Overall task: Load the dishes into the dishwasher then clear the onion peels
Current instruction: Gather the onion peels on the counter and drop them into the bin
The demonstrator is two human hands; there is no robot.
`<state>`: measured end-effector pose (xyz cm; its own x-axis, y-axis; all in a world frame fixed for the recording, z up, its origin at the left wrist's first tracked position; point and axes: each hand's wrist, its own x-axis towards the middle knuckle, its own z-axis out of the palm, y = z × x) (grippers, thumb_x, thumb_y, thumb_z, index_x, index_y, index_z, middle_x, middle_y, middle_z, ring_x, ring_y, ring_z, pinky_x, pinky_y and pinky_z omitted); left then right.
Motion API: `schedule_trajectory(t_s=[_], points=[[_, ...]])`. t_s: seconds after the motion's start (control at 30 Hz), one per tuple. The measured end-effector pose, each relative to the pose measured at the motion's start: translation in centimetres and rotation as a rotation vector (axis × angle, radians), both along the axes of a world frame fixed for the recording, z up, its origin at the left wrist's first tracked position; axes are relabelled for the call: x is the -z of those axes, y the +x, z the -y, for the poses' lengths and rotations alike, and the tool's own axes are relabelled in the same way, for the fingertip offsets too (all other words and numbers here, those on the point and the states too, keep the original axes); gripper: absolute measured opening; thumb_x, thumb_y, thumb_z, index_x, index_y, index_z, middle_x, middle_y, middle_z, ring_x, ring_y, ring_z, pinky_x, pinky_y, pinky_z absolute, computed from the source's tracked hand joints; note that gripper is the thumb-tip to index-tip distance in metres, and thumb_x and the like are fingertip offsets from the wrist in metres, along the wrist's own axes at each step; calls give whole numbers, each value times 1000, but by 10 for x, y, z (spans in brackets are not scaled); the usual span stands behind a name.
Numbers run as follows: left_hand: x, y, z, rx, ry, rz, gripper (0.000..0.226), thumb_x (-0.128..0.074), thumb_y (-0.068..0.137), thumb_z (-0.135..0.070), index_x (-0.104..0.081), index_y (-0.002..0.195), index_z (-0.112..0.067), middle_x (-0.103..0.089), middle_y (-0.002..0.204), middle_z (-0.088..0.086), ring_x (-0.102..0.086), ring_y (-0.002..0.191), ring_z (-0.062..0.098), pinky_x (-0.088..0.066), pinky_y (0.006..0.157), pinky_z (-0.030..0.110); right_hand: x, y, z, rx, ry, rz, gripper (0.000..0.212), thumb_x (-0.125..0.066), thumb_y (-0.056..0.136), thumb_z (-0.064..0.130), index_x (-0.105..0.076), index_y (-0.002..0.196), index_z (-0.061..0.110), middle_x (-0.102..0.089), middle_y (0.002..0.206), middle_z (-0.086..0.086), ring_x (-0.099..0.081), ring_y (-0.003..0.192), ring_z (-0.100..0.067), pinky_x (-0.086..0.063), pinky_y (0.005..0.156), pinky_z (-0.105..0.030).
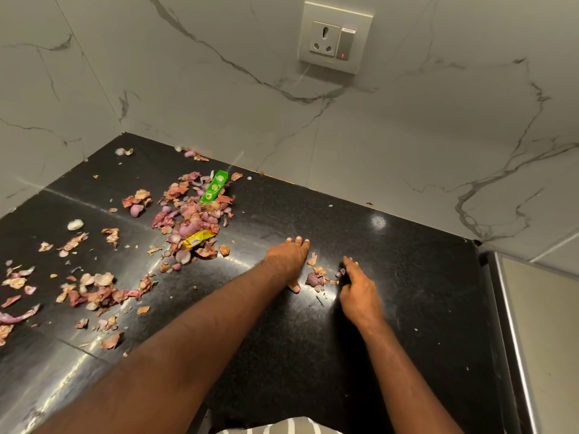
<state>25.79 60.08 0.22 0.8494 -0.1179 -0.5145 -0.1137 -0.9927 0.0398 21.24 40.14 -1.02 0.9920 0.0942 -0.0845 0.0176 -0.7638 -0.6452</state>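
Observation:
Pink and brown onion peels lie scattered over a black stone counter (pixel 391 308). The biggest heap (pixel 191 214) sits at the middle left, and a second spread (pixel 94 292) lies nearer the left edge. A small cluster of peels (pixel 316 275) rests between my two hands. My left hand (pixel 288 261) lies flat on the counter just left of that cluster, fingers spread and pointing away. My right hand (pixel 357 289) is on the right side of the cluster, fingers curled, with its fingertips touching a purple peel. No dishes or dishwasher are in view.
A green wrapper (pixel 214 186) and a yellow wrapper (pixel 198 238) lie in the big heap. White marble walls meet in the far left corner. A wall socket with a switch (pixel 335 37) hangs above. A steel appliance edge (pixel 513 324) borders the counter on the right.

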Motion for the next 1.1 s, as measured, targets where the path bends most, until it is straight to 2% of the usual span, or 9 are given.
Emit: schedule_trajectory(t_s=[0.1, 0.2, 0.33, 0.4, 0.5, 0.6, 0.83, 0.97, 1.1], points=[[-1, -1, 1, 3, 2, 5, 144, -93, 72, -43, 11, 166, -11, 4, 176, 13, -6, 162, 34, -23, 127, 47, 6, -7, -9, -145, -6, -87, 77, -44, 96, -12, -37, 163, 26, -35, 168, 0, -31, 155, -13, -22, 127, -25], [-2, -1, 1, -10, -15, 4, 143, -94, 72, -42, 11, 166, -12, 3, 176, 12, -6, 162, 33, -23, 127, 47, 3, -9, -13, -161, 154, -22, 69, -52, 96, -9, -56, 151, 32, -64, 144, 3, -56, 125, 2, -33, 101, 3], [-4, -3, -1, -15, -25, 5, 143, -93, 73, -43, 10, 166, -13, 4, 176, 11, -4, 162, 33, -22, 127, 48, -6, -3, -5, 71, 271, 109, 43, -66, 100, 8, -68, 134, 35, -75, 121, 10, -69, 107, 5, -51, 95, -7], [-4, -3, 0, -20, -29, 3, 143, -93, 72, -42, 10, 167, -14, 3, 176, 11, -4, 162, 33, -22, 127, 48, -7, -1, -1, 104, 179, 141, 47, -59, 102, 7, -63, 142, 30, -70, 135, 3, -67, 117, -7, -45, 99, -5], [-5, -3, 1, -26, -25, 6, 143, -94, 72, -41, 9, 167, -13, 3, 176, 11, -5, 162, 33, -23, 127, 48, -1, -1, -5, -28, -39, -34, 65, -48, 102, 1, -35, 163, 21, -37, 167, -6, -36, 154, -22, -28, 127, -33], [-5, -4, 1, -19, -21, 15, 142, -94, 73, -42, 9, 167, -12, 3, 176, 11, -6, 162, 33, -24, 127, 47, 7, -15, -17, -201, -16, -88, 74, -42, 100, -6, -26, 166, 23, -20, 173, -2, -14, 160, -17, -4, 129, -27], [-6, -9, -5, -87, -124, 37, 143, -96, 71, -36, 8, 167, -11, 4, 176, 9, -4, 163, 28, -22, 129, 44, 3, -3, -33, -140, 163, 157, 52, -52, 97, -2, -62, 142, 21, -70, 130, 1, -61, 117, -6, -50, 105, -26], [-6, -11, -7, -142, -122, 33, 151, -95, 69, -44, 16, 164, -6, 21, 173, 13, -17, 161, 30, -31, 127, 43, -1, 25, -42, -299, -25, 19, 55, -48, 108, 19, -36, 162, 17, -30, 170, -4, -25, 158, -20, -23, 126, -33], [-6, -9, -10, -87, -106, 23, 147, -90, 74, -51, 15, 163, -2, 22, 172, 18, -11, 162, 30, -26, 129, 40, 9, 29, -52, -490, -272, -41, 65, -37, 112, 39, -12, 169, 20, 0, 176, -5, 1, 163, -21, -3, 131, -40]])
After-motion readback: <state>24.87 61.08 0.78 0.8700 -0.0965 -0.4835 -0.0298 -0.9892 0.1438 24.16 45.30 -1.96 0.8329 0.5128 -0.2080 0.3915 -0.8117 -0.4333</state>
